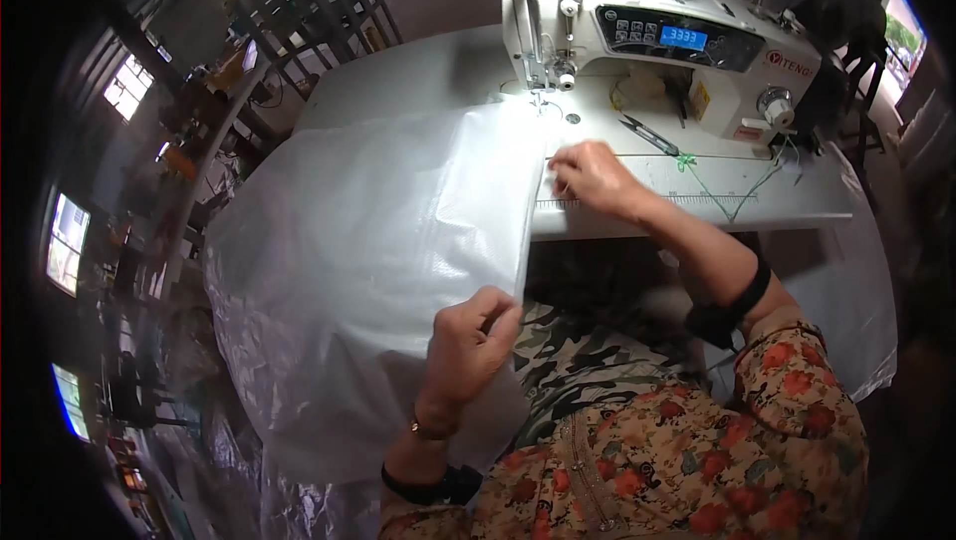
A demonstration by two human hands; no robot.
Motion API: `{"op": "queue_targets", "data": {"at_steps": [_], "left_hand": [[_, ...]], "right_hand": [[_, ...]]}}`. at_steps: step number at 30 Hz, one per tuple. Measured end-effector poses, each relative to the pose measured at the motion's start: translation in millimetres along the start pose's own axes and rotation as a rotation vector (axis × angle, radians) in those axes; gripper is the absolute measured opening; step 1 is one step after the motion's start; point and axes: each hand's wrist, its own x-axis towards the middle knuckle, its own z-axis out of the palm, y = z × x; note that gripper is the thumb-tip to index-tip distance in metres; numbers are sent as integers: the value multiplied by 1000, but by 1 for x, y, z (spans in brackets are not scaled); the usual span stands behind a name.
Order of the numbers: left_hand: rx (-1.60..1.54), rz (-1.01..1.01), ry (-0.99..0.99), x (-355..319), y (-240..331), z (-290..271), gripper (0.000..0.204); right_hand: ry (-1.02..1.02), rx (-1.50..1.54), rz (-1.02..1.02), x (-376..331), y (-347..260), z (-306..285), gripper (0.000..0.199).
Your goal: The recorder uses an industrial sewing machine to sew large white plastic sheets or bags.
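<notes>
A large translucent white plastic sheet [378, 211], woven-looking, lies over the left of the sewing table and hangs down its front. Its straight right edge runs from my lap up to the needle area of a white sewing machine [667, 37]. My left hand [473, 341] pinches this edge at the near end, over my lap. Farther up, close to the needle, my right hand [595, 176] is closed with its fingertips at the same edge; they are slightly blurred. The machine's presser foot [539, 102] stands by the sheet's far corner under a bright lamp.
Thread snips [649, 135] tied to a green cord [734, 213] lie on the machine bed, right of my right hand. A ruler strip [697, 198] follows the table's front edge. The handwheel [776, 108] is at the right. Metal racks [309, 17] stand at the far left.
</notes>
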Motion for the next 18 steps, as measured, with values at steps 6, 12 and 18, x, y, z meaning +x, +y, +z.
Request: {"op": "queue_targets", "data": {"at_steps": [6, 12, 18], "left_hand": [[-164, -38, -10, 4, 2, 13, 14], [-217, 12, -18, 2, -5, 28, 14], [-261, 21, -39, 1, -13, 40, 11]], "right_hand": [[320, -480, 31, 57, 12, 5, 22], [486, -397, 242, 75, 21, 15, 22], [600, -449, 302, 78, 13, 24, 25]]}}
